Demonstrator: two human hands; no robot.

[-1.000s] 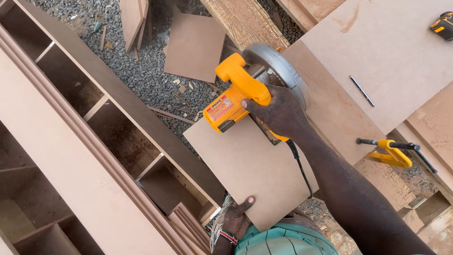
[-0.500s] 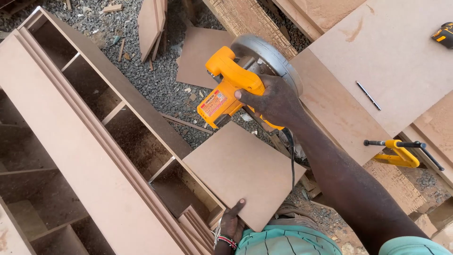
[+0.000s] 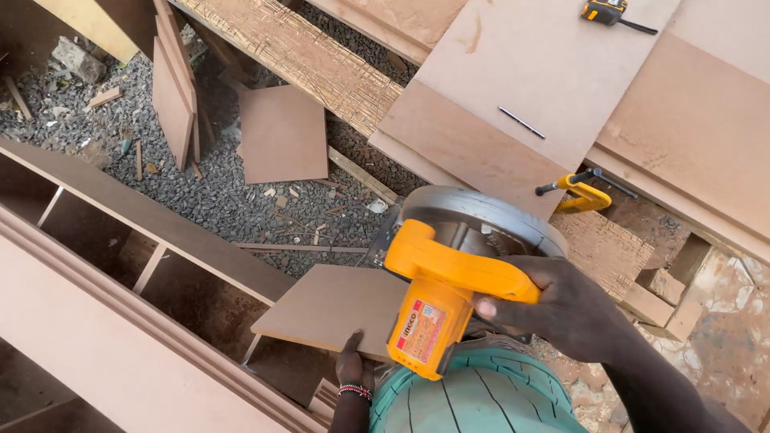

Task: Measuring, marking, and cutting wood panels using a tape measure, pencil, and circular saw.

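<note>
Since the earlier frame, the yellow circular saw [image 3: 449,289] has been drawn nearer and lower. At left, the flat brown fibreboard offcut [image 3: 333,309] is pinched at its near edge by the left hand [image 3: 350,367]; support close to the cut is advisable. The right hand [image 3: 573,309] is wrapped closed around the saw handle.

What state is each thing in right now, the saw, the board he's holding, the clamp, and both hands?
Circular saw: lifted, gripped by its handle, off the board.
Small board: held flat at its near edge.
Right hand: closed on the saw handle.
Left hand: gripping the small board's edge.
Yellow clamp: lying at the large panel's edge; whether it is tightened cannot be told.
Tape measure: lying on the panel.
</note>
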